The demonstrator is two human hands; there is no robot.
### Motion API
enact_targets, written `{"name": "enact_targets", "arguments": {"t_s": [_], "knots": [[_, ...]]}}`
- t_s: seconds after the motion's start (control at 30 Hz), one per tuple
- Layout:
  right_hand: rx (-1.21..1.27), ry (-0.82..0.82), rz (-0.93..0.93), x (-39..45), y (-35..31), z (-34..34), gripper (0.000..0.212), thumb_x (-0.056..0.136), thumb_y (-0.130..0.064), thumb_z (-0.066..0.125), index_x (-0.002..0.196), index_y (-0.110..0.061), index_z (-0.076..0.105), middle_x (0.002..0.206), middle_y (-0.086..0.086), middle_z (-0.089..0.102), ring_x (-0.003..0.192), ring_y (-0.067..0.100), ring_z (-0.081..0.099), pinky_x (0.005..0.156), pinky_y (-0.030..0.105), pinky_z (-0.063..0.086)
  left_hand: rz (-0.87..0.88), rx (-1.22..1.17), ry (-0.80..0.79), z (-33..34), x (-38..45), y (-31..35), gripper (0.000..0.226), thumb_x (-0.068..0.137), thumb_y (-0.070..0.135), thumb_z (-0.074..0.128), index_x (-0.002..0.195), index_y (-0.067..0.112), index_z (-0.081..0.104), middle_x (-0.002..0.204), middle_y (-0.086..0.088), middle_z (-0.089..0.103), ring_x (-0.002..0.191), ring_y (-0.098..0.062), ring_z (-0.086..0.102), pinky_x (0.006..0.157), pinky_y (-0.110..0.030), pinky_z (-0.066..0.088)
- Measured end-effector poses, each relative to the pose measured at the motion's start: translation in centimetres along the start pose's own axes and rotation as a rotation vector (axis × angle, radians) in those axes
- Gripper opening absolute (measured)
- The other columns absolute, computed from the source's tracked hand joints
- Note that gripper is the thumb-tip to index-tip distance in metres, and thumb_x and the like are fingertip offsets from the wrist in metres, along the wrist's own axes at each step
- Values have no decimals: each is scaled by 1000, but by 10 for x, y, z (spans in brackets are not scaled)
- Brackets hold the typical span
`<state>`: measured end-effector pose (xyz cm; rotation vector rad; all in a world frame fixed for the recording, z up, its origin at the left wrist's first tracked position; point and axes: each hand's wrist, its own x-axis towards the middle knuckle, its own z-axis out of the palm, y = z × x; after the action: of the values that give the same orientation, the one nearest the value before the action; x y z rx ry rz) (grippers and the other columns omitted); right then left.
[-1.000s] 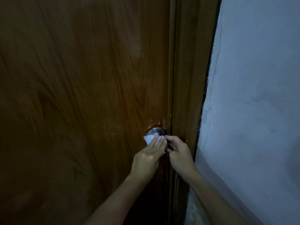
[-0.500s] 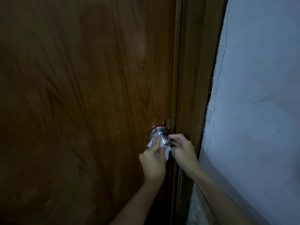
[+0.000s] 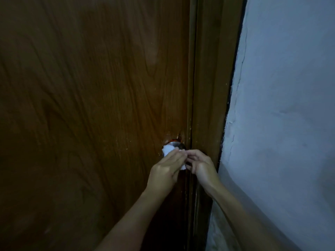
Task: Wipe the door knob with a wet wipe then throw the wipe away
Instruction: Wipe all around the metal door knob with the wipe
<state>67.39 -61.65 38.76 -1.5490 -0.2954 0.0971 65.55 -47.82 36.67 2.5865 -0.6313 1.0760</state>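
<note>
A round metal door knob [image 3: 177, 144] sticks out of the brown wooden door [image 3: 90, 105] near its right edge. A white wet wipe [image 3: 167, 149] is draped over the knob's left and front side. My left hand [image 3: 167, 168] presses flat on the wipe, fingers stretched across the knob. My right hand [image 3: 200, 164] is just to the right, fingers curled and pinching the wipe's right edge. A small corner of wipe shows between the two hands. Most of the knob is hidden by the wipe and fingers.
The door frame [image 3: 212, 87] runs vertically just right of the knob. A pale bluish plaster wall [image 3: 290, 124] with a crack along the frame fills the right side. The light is dim.
My left hand has shifted from a pinch below the knob to lying flat over it, and the wipe now covers more of the knob's left side. My right hand stays beside it.
</note>
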Motion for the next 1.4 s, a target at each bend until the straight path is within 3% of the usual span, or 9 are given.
{"name": "enact_targets", "arguments": {"t_s": [0.17, 0.3, 0.43, 0.63, 0.83, 0.93, 1.17, 1.27, 1.4], "knots": [[4, 78, 14, 3, 2, 3, 52, 72, 18, 36, 85, -24, 64, 95, 5, 66, 102, 23, 61, 84, 31, 47, -392, -238, 256, 7, -6, 28, 40, 79, 8, 68, 118, 9, 58, 122, -5, 63, 115, -9, 56, 102, -8, 31], [-24, 94, 43, 4, 4, 5, 48, 74, 12, 39, 86, -27, 65, 98, 4, 68, 100, 21, 62, 90, 38, 49, -786, -479, 350, 5, -7, 46, 46, 79, 13, 69, 122, 7, 55, 126, -6, 59, 111, -4, 54, 80, 7, 37], [-49, 114, 30, 4, 1, 6, 47, 74, 11, 40, 84, -28, 64, 95, 1, 67, 98, 20, 62, 89, 37, 49, -1076, -678, 400, 0, 4, 53, 51, 73, 7, 73, 121, 7, 56, 117, -5, 66, 100, -4, 59, 69, -1, 45], [-43, 96, 5, -4, -6, 6, 45, 77, 12, 41, 85, -27, 61, 91, -3, 66, 90, 14, 62, 74, 27, 50, -1434, -1117, 397, 0, 12, 59, 44, 76, 4, 70, 118, 6, 58, 120, -12, 65, 109, -19, 61, 97, -36, 49], [-3, 105, 21, -5, -11, 8, 40, 69, 7, 43, 82, -25, 63, 88, 5, 68, 84, 24, 63, 76, 37, 48, -1469, -1711, 300, -14, 18, 52, 25, 84, 2, 58, 108, -1, 63, 103, -19, 70, 84, -20, 70, 61, -25, 58], [17, 105, 20, -7, -11, 8, 44, 73, 13, 40, 86, -21, 63, 91, 8, 66, 85, 22, 62, 79, 37, 49, -1463, -1804, 271, -14, 16, 49, 27, 84, 2, 57, 111, -3, 60, 107, -21, 68, 89, -23, 69, 66, -28, 58], [47, 30, 0, -17, -8, 4, 52, 77, 12, 44, 120, -15, 56, 101, -8, 60, 96, 7, 59, 70, 17, 49, -1421, -1794, 229, -8, -3, 48, 34, 83, 10, 59, 114, -5, 59, 110, -21, 67, 101, -26, 66, 89, -34, 51], [15, 70, -37, -19, -4, 4, 47, 81, 11, 44, 119, -15, 55, 114, 2, 61, 102, 12, 60, 85, 28, 52, -1387, -1647, 253, -14, -17, 44, 35, 81, 9, 62, 114, -2, 58, 108, -18, 68, 96, -23, 67, 78, -29, 55], [-145, 116, -116, -20, 4, 9, 37, 84, -7, 58, 115, -26, 56, 116, -3, 62, 101, 12, 62, 89, 39, 54, -1437, -1364, 417, -22, -24, 29, 41, 68, 4, 75, 103, 4, 53, 100, -17, 65, 96, -29, 65, 86, -41, 54]]}}
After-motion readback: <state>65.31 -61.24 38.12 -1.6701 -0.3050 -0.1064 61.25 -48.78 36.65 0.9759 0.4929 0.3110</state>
